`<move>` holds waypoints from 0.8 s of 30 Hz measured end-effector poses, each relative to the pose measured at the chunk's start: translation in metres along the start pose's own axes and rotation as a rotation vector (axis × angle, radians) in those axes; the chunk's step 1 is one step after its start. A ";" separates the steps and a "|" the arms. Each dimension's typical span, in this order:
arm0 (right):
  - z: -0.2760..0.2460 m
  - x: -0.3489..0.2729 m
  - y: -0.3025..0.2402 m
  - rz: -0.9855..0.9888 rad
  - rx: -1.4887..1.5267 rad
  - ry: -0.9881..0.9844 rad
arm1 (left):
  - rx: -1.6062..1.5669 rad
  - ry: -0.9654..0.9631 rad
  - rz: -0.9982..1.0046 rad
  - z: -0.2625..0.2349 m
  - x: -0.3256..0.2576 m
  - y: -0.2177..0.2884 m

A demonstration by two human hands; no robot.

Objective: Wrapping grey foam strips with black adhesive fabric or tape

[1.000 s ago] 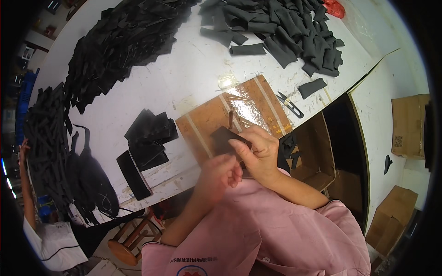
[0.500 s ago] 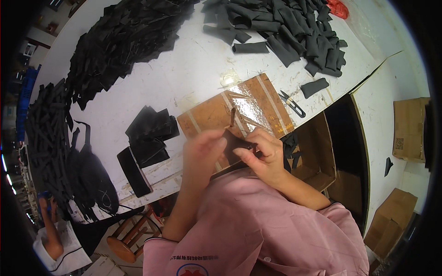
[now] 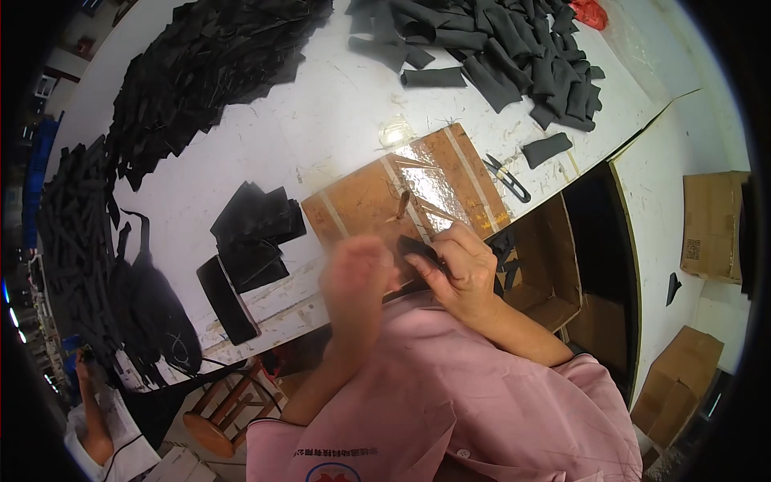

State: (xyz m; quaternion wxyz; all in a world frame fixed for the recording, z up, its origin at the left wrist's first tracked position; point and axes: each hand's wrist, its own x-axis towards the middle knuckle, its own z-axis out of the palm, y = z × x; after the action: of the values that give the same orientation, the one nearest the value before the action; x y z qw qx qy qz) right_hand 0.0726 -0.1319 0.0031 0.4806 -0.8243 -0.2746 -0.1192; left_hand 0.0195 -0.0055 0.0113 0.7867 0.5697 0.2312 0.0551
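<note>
In my right hand (image 3: pixel 463 265) a small black fabric piece (image 3: pixel 418 250) is pinched between thumb and fingers, close to the front of my body. My left hand (image 3: pixel 359 263) is beside it, smeared by motion, so its fingers cannot be made out. Both hands are over the near edge of a brown board (image 3: pixel 361 198) banded with clear tape. From the board rises a short brown peg (image 3: pixel 403 204). Left of the board lies a small stack of black fabric pieces (image 3: pixel 255 233), next to a dark flat rectangular case (image 3: pixel 228 300).
Thread snips (image 3: pixel 507 178) and a single dark fabric tube (image 3: pixel 548 149) lie right of the board. Heaps of black pieces (image 3: pixel 201 72) and grey-black tubes (image 3: pixel 514 56) cover the far table. An open cardboard box (image 3: pixel 554 277) stands below the edge. Another person's arm (image 3: pixel 95 410) shows lower left.
My left hand has come away from the fabric piece, moving slightly left and down. My right hand still pinches the piece, which now appears more folded.
</note>
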 end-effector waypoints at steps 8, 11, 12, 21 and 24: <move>0.002 -0.001 0.007 -0.157 -0.075 -0.017 | 0.006 -0.084 -0.162 0.004 -0.005 0.017; -0.001 0.000 0.010 -0.227 -0.137 -0.059 | 0.065 -0.025 -0.191 0.005 -0.002 0.017; -0.002 -0.001 0.011 -0.259 -0.167 -0.092 | 0.085 -0.008 -0.193 0.004 -0.001 0.016; -0.004 0.004 -0.002 0.118 0.233 -0.228 | -0.046 -0.002 -0.241 -0.007 0.012 0.000; -0.005 0.003 -0.002 0.282 0.359 -0.270 | 0.043 -0.141 -0.187 -0.003 0.008 0.004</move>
State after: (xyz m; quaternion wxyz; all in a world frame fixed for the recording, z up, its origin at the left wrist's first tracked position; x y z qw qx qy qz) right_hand 0.0740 -0.1341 0.0087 0.5901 -0.7643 -0.2353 0.1107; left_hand 0.0261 0.0012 0.0121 0.7904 0.5649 0.2284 -0.0637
